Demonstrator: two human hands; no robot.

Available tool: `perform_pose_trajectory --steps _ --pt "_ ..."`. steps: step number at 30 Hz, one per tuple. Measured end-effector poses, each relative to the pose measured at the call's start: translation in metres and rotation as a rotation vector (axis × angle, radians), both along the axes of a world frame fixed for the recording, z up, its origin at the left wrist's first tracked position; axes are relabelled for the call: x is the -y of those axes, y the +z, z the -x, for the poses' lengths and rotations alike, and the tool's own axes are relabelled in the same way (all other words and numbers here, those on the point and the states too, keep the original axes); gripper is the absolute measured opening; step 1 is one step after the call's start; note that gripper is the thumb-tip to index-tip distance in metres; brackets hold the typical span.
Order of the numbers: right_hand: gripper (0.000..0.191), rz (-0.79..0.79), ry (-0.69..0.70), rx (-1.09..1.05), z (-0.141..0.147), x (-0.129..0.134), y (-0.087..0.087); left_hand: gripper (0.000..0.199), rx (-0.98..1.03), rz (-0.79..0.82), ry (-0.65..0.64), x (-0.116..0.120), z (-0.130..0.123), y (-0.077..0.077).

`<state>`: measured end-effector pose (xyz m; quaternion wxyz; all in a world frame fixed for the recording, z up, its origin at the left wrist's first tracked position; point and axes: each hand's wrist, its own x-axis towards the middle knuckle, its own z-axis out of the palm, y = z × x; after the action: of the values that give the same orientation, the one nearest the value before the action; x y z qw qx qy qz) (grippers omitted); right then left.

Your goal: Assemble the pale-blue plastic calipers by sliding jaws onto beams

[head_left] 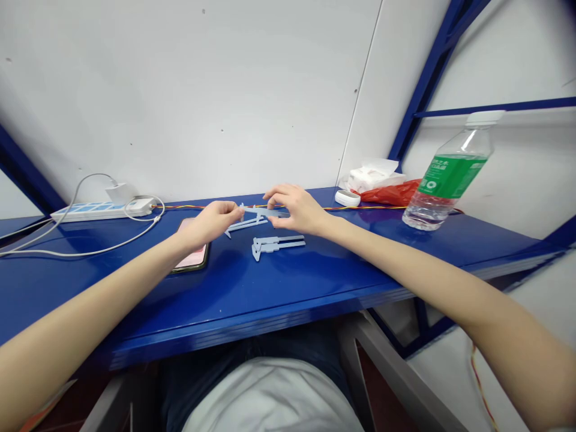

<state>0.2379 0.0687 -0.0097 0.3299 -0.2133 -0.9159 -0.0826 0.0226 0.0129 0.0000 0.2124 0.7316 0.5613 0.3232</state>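
Observation:
My left hand pinches one end of a pale blue-grey plastic vernier caliper between thumb and fingertips, just above the table. Around the caliper's other end, my right hand has its fingers curved and its thumb apart from them. Whether the right thumb touches the caliper I cannot make out. Just below it, a second similar caliper lies tilted on the table, partly hidden by the first. Nearer to me rests a third caliper, with its jaws to the left.
On the blue table, a phone lies under my left wrist. A power strip with a white cable is at left. At right stand a water bottle, a white oval device, a tissue pack and a red bag.

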Motion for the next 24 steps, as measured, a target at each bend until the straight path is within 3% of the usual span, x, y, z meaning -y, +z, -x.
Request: perform_pose_trajectory --steps 6,11,14,19,24 --pt "0.008 0.089 -0.022 0.109 -0.025 -0.023 0.001 0.029 -0.001 0.059 0.117 -0.013 0.029 0.002" --pt "0.016 0.135 -0.061 0.210 -0.032 -0.027 -0.001 0.035 -0.391 0.026 0.170 -0.014 0.042 0.002" --pt "0.023 0.223 0.000 0.218 -0.024 -0.014 0.000 0.035 -0.538 -0.062 0.176 -0.011 0.038 0.003" --pt "0.022 0.343 0.106 0.280 -0.007 0.009 0.000 0.036 -0.555 -0.083 0.076 -0.002 0.018 0.003" --pt "0.022 0.391 0.040 0.328 -0.002 0.009 -0.004 0.033 -0.577 -0.103 0.018 0.011 -0.001 -0.001"
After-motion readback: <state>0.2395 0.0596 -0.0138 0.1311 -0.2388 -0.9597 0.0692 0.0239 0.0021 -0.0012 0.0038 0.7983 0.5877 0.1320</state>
